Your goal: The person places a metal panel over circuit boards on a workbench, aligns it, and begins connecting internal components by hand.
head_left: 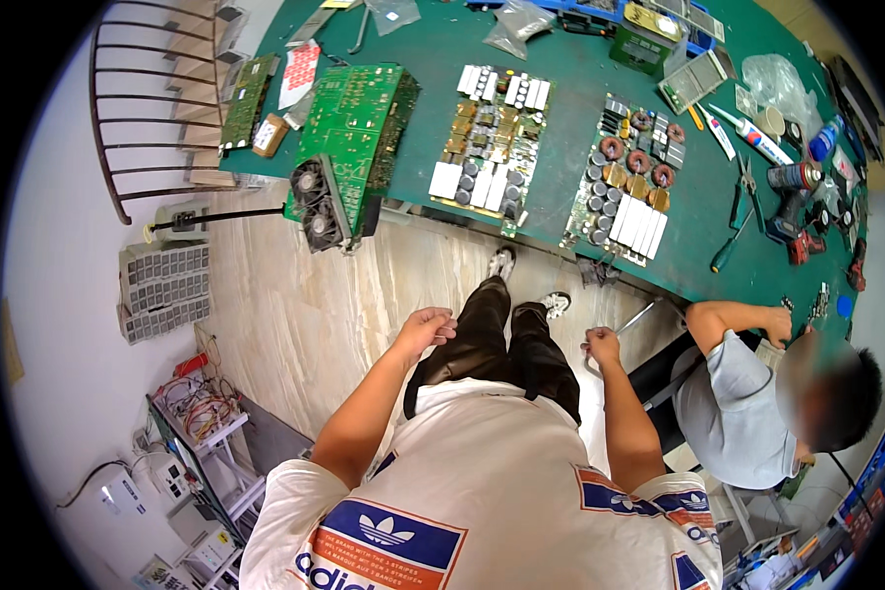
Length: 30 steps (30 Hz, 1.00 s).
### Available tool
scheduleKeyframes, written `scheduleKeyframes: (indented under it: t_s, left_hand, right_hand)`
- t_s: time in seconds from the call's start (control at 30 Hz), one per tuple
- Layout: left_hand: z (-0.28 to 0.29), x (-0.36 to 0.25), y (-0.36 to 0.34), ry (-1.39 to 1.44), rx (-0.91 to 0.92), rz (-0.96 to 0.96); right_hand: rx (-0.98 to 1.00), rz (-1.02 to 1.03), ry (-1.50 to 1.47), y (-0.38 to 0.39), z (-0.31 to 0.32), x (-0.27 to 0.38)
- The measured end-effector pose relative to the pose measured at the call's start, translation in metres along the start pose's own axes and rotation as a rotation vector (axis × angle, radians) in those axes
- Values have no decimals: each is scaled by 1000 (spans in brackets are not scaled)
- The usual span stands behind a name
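Observation:
My left hand [427, 330] hangs over the floor in front of my body, its fingers loosely bent and apart, with nothing visible in it. My right hand [602, 345] is held at a similar height, fingers slightly bent, and I see nothing in it. Close by it runs a thin metal bar, apparently part of a chair; I cannot tell whether they touch. Beyond both hands, two boards with components, a middle circuit board [489, 138] and a right circuit board [627, 177], lie on the green workbench [570, 103]. To their left stands a large green circuit board [354, 116] with two black fans [317, 202].
A co-worker in a grey shirt [733, 413] sits at the bench on the right. Pliers [744, 192], a screwdriver [732, 246], a power drill [795, 228], and a white tube [762, 141] lie on the bench's right. A rack with tangled wires [206, 403] stands at lower left.

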<state>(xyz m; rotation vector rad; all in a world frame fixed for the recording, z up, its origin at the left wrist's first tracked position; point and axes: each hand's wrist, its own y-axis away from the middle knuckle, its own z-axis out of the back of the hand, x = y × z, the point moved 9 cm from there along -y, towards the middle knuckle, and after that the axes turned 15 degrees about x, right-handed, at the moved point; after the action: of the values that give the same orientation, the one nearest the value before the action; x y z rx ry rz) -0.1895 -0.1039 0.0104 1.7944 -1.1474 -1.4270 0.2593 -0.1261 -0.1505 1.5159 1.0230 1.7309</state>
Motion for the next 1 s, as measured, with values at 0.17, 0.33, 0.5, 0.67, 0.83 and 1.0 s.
scheduleKeyframes:
  t_s: [0.17,0.33,0.5,0.67,0.83,1.0]
  left_hand:
    - [18,1,7,-83,40,-20]
    - [81,-5,-13,-390,95,-130]
    - [232,24,-4,-375,1,-171]
    - [414,102,54,-268,-207,67]
    - [504,194,139,-86,-269,488]
    - [509,158,106,-417,-165,344]
  right_hand:
    - [-176,11,3,19,25,3]
    - [-380,-32,31,68,18,-20]
    - [-507,-215,197,129,-45,-61]
    - [-565,-302,0,156,-148,-103]
    - [-535,-275,223,153,-216,-94]
    - [-504,-28,-30,163,-239,-71]
